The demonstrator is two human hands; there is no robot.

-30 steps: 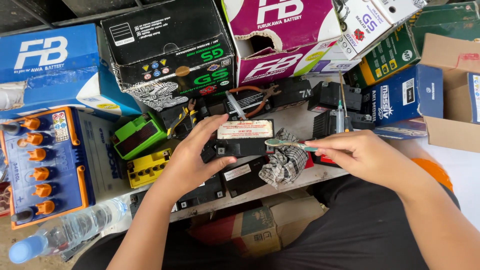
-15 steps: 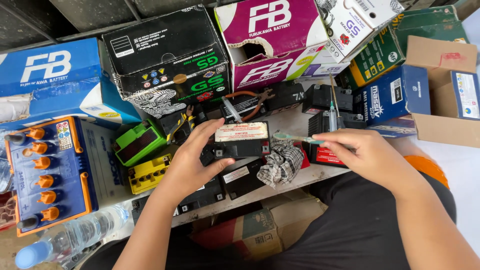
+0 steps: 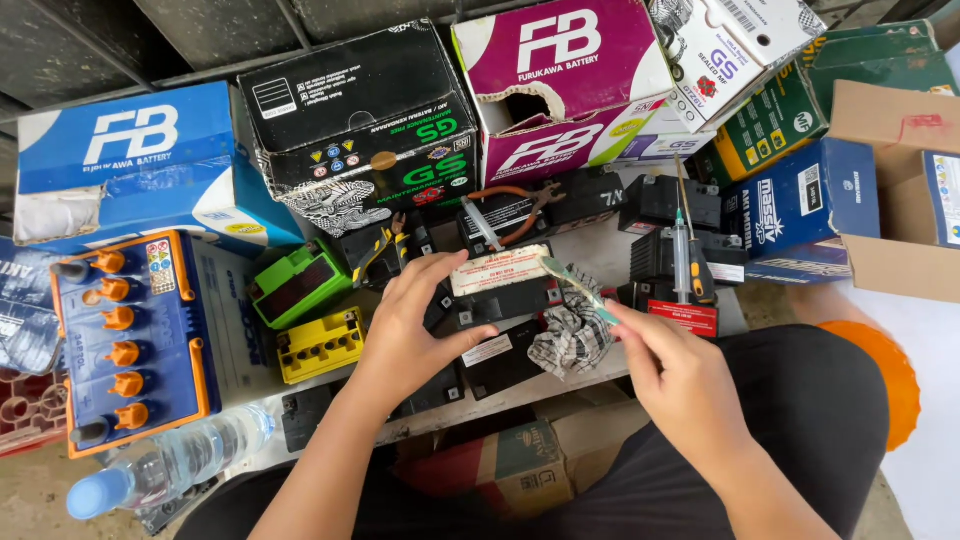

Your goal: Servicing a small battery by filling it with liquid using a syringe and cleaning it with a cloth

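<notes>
Soft, even daylight fills the head view, bright without harsh glare, and only faint shadows lie under the left hand (image 3: 405, 335) and right hand (image 3: 680, 375). The white surface (image 3: 930, 430) at the right edge is nearly blown out. Focus is sharp across the middle, while the boxes lean outward at the corners from wide-lens distortion.

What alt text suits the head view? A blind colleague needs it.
The left hand steadies a small black battery while the right hand brushes it with a toothbrush, amid battery boxes and a checked rag.
</notes>
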